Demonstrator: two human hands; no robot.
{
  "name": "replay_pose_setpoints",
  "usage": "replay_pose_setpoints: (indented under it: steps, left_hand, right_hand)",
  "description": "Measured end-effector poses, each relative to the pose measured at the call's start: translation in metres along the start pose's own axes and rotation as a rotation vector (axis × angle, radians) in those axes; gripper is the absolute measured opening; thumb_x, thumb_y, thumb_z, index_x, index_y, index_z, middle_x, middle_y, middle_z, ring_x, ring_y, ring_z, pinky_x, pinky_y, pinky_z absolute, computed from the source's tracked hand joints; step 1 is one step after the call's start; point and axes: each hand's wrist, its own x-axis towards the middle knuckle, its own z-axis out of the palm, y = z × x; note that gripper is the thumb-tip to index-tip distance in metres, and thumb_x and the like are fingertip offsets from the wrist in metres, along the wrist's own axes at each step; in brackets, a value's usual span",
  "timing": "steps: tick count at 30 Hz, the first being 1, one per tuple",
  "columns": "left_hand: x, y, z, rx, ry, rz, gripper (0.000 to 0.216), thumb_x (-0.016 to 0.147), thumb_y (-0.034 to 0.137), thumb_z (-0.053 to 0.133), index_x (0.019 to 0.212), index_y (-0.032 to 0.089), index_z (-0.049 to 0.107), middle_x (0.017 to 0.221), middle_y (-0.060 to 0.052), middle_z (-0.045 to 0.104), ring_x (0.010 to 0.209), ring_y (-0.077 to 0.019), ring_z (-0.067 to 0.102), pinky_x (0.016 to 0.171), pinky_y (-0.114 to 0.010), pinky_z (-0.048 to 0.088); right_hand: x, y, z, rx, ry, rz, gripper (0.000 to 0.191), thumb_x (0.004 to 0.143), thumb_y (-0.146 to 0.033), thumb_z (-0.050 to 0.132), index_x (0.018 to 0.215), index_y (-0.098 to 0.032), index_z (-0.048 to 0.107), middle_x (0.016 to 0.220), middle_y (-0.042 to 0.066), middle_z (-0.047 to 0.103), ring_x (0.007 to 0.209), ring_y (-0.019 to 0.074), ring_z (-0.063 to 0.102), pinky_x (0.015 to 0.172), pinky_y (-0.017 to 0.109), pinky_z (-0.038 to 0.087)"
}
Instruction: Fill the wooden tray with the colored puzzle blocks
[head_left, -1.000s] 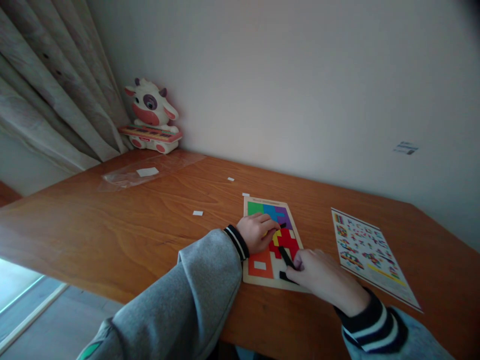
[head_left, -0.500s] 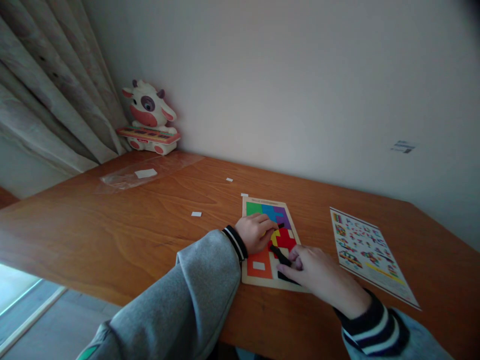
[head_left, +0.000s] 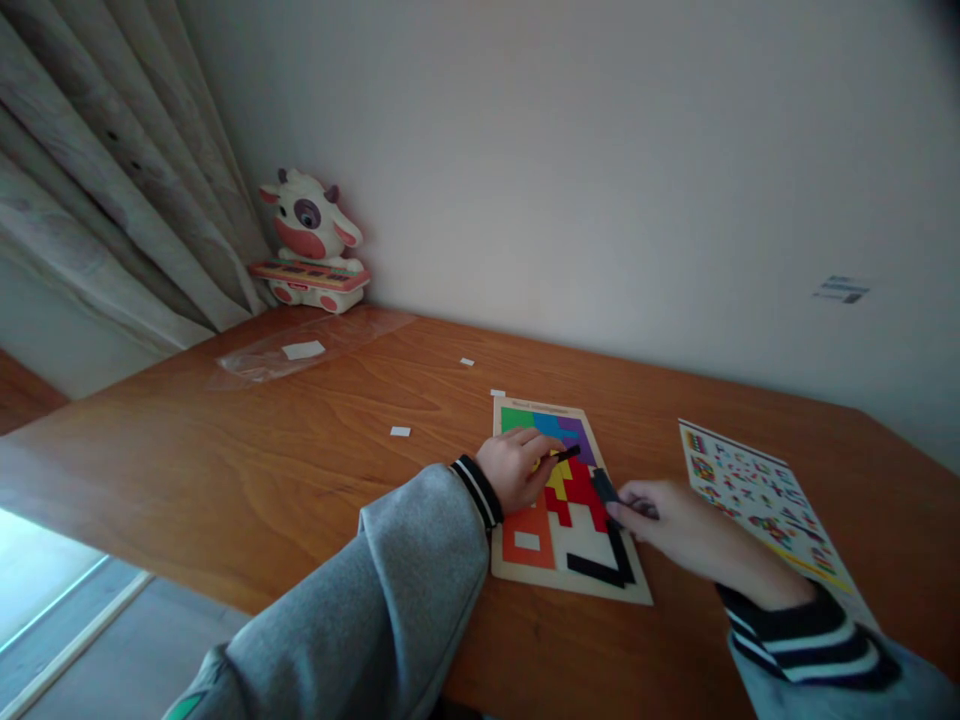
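A puzzle board (head_left: pixel 645 596) with a pale wooden rim lies on the table, filled in part with green, blue, purple, yellow, red, orange and black pieces. My left hand (head_left: pixel 519 468) is over the board's left side, fingers closed on a small black puzzle piece (head_left: pixel 568 453) that sticks out to the right. At the board's right edge my right hand (head_left: pixel 660 515) pinches another black puzzle piece (head_left: pixel 604 486) between thumb and fingers. An L-shaped black piece (head_left: pixel 596 570) lies in the board's lower right corner, beside a bare pale area.
A printed sheet of coloured shapes (head_left: pixel 772 500) lies right of the board. Small white paper bits (head_left: pixel 400 432) are scattered to the left. Farther back are a clear plastic bag (head_left: pixel 251 366) and a toy cow with a keyboard (head_left: pixel 311 245), near the curtain (head_left: pixel 112 180).
My right hand has moved with its black piece from the board's lower middle to the right edge. My left hand stays over the board. The view has shifted slightly.
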Motion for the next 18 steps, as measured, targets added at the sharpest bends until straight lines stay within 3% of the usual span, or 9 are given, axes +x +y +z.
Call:
replay_pose_setpoints:
  steps: [4, 7, 13, 18]
  left_hand:
    - [0.001, -0.002, 0.003, -0.048, -0.043, -0.034, 0.023, 0.094, 0.025, 0.046, 0.110, 0.017, 0.061, 0.089, -0.006, 0.065, 0.079, -0.0161, 0.062, 0.075, -0.027, 0.053]
    - [0.001, -0.002, 0.003, -0.074, -0.082, -0.020, 0.022, 0.095, 0.026, 0.047, 0.106, 0.017, 0.063, 0.090, -0.006, 0.066, 0.081, -0.0159, 0.063, 0.077, -0.027, 0.052]
    - [0.002, 0.005, -0.001, -0.169, -0.131, -0.008, 0.022, 0.094, 0.027, 0.048, 0.105, 0.016, 0.064, 0.084, -0.006, 0.066, 0.077, -0.0154, 0.062, 0.074, -0.027, 0.052]
    - [0.001, 0.016, -0.004, -0.295, -0.251, 0.141, 0.018, 0.091, 0.026, 0.055, 0.098, 0.016, 0.068, 0.084, -0.007, 0.070, 0.079, -0.0152, 0.064, 0.076, -0.026, 0.051]
  right_hand:
    - [0.024, 0.054, -0.010, 0.017, 0.118, 0.125, 0.030, 0.089, -0.039, 0.046, 0.081, -0.020, 0.068, 0.075, 0.007, 0.074, 0.070, 0.0223, 0.067, 0.061, 0.029, 0.042]
    - [0.040, 0.076, -0.002, 0.050, 0.236, 0.101, 0.031, 0.090, -0.042, 0.044, 0.087, -0.021, 0.067, 0.085, 0.009, 0.075, 0.078, 0.0248, 0.068, 0.065, 0.032, 0.045]
    - [0.043, 0.076, 0.020, 0.152, 0.304, 0.004, 0.033, 0.093, -0.048, 0.040, 0.098, -0.023, 0.061, 0.088, 0.007, 0.073, 0.078, 0.0237, 0.068, 0.068, 0.033, 0.046]
    - [0.035, 0.069, 0.022, 0.131, 0.372, -0.029, 0.034, 0.095, -0.048, 0.038, 0.090, -0.023, 0.059, 0.077, 0.004, 0.069, 0.070, 0.0210, 0.064, 0.062, 0.031, 0.042]
